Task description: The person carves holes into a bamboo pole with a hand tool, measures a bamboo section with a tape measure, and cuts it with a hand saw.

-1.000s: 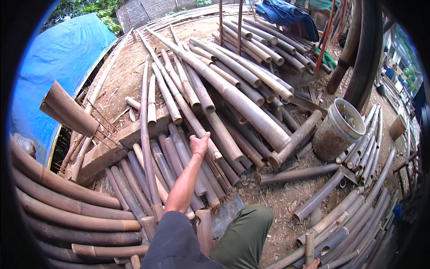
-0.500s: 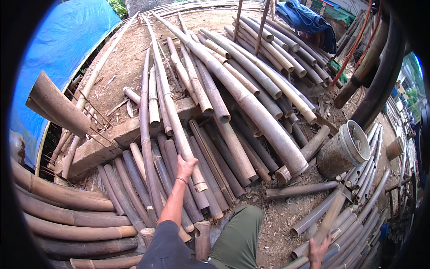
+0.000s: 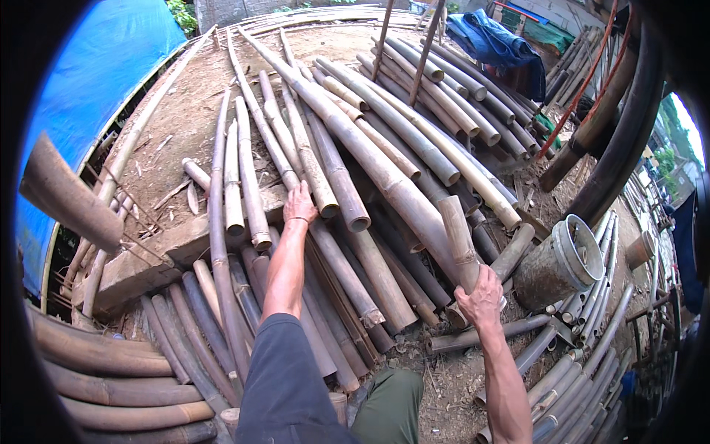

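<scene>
A long, slender bamboo pole (image 3: 342,270) slants from the dirt bank down toward me. Around its middle, just past the concrete ledge, my left hand (image 3: 299,203) is closed. To the right, my right hand (image 3: 481,296) grips the lower end of a short, pale brown bamboo piece (image 3: 459,235), which stands nearly upright with a joint ring above my fingers. Behind this piece lies a thick bamboo pole (image 3: 392,163), its near end partly hidden by the piece and my hand. Thinner bamboo poles (image 3: 251,185) lie left of my left hand.
A dirty bucket (image 3: 558,263) stands at the right above stacked bamboo (image 3: 584,385). Big curved bamboo (image 3: 126,374) fills the lower left. A concrete ledge (image 3: 155,255) with protruding rods crosses the left side, near a blue tarp (image 3: 96,81). Dark slanted posts (image 3: 621,133) rise at right.
My left hand has shifted farther up the long pole, whose near end now lies farther right. My right hand has brought the short bamboo piece up and inward from the lower right stack.
</scene>
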